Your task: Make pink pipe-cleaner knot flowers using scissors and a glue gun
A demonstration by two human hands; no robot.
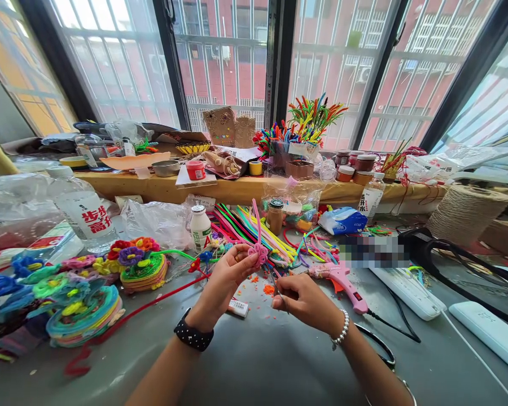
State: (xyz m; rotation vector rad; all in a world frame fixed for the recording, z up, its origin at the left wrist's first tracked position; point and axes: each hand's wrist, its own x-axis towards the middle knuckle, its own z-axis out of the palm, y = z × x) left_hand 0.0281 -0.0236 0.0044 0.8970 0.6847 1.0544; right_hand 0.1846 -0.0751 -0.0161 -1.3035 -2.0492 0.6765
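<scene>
My left hand (228,279) pinches a pink pipe-cleaner flower (259,254) at the table's middle, one loose pink end sticking upward. My right hand (302,300) is closed just to the right and lower, its fingers pinched on a thin dark wire or stem (276,286) that runs up toward the flower. A black band sits on my left wrist and a bead bracelet on my right. A heap of loose coloured pipe cleaners (258,228) lies right behind both hands.
Finished pipe-cleaner coils and flowers (84,307) crowd the left side. A pink glue gun (342,279) lies right of my hands, its cable trailing. Bottles (200,226), a twine spool (463,213), a power strip (406,287) and a cluttered window ledge (245,189) surround the grey table.
</scene>
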